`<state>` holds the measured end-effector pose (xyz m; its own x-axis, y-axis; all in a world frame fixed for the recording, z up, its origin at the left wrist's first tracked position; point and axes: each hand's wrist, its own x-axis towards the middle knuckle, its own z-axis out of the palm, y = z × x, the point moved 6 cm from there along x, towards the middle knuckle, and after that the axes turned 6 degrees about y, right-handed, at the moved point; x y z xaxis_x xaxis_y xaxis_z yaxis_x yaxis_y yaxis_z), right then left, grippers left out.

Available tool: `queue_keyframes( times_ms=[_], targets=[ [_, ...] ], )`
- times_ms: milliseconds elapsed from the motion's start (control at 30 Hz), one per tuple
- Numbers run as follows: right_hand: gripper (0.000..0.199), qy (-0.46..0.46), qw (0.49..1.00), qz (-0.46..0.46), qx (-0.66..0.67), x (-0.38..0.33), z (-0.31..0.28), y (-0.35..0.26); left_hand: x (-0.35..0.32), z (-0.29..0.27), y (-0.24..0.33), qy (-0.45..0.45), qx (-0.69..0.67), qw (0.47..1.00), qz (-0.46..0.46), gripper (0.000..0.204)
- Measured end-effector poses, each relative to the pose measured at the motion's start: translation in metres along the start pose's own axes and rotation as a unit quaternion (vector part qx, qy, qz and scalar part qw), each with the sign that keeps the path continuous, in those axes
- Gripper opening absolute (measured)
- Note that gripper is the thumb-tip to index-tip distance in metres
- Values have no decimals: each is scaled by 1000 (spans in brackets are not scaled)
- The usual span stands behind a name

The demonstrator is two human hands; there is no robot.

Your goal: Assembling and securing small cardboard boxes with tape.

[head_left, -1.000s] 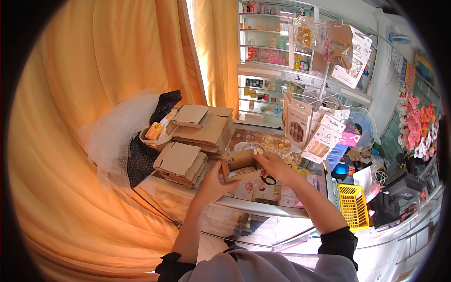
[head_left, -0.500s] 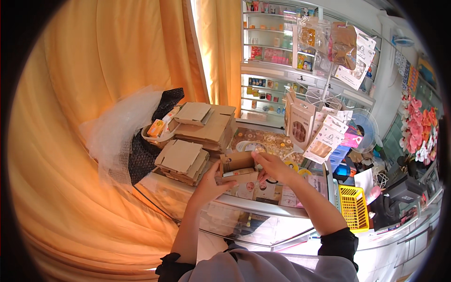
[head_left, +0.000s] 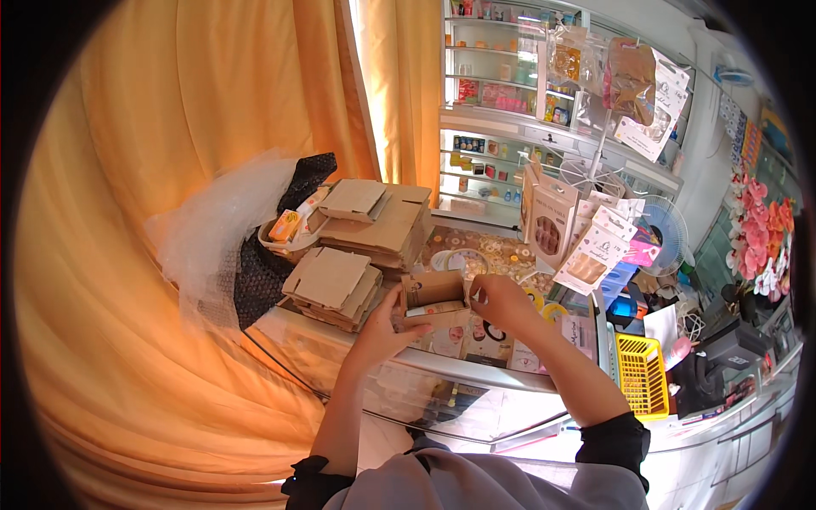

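Note:
A small open brown cardboard box point(head_left: 436, 320) is tilted toward me above the glass counter. Its inside is visible, with something pale lying in it. My left hand point(head_left: 380, 333) grips the box at its left end, thumb along the front and fingers behind. Close by the box's right end, my right hand point(head_left: 503, 303) has its fingers curled together; what is between them, if anything, is hidden. Left of the box lies a short stack of flattened cardboard boxes point(head_left: 333, 280), with a larger stack of flat cardboard point(head_left: 382, 229) behind it.
Bubble wrap point(head_left: 225, 229) and a white basket with an orange packet point(head_left: 285, 226) lie at the left. On the right are a rack of hanging packs point(head_left: 595, 246), a fan point(head_left: 667, 238) and a yellow basket point(head_left: 642, 374). Small goods fill the glass counter point(head_left: 489, 251).
My right hand has shifted slightly right, off the box's upper right edge, and its fingers have curled in. My left hand keeps its grip on the box.

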<state>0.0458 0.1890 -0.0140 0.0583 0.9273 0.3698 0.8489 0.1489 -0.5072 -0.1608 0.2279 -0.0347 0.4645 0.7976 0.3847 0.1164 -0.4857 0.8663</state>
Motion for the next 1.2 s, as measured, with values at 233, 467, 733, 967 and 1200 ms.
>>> queue_keyframes(
  times_ms=[233, 467, 733, 967, 1200],
  targets=[
    [13, 101, 994, -18, -48, -1, -11, -8, 3, 2, 0, -2, -95, 995, -10, 94],
    [7, 61, 947, -64, 309, 15, -18, -9, 3, 3, -16, 32, -77, 996, 22, 74],
    [22, -13, 946, -15, 324, 13, -10, -5, 5, 3, -11, 6, -13, 999, 44, 57],
    [19, -36, 961, -142, 234, 8, -22, -22, 5, 1, -9, 20, -61, 997, 48, 38],
    [30, -40, 970, -110, 213, 9, -14, -20, 8, -2, -16, 30, -148, 988, 7, 23]
  ],
)
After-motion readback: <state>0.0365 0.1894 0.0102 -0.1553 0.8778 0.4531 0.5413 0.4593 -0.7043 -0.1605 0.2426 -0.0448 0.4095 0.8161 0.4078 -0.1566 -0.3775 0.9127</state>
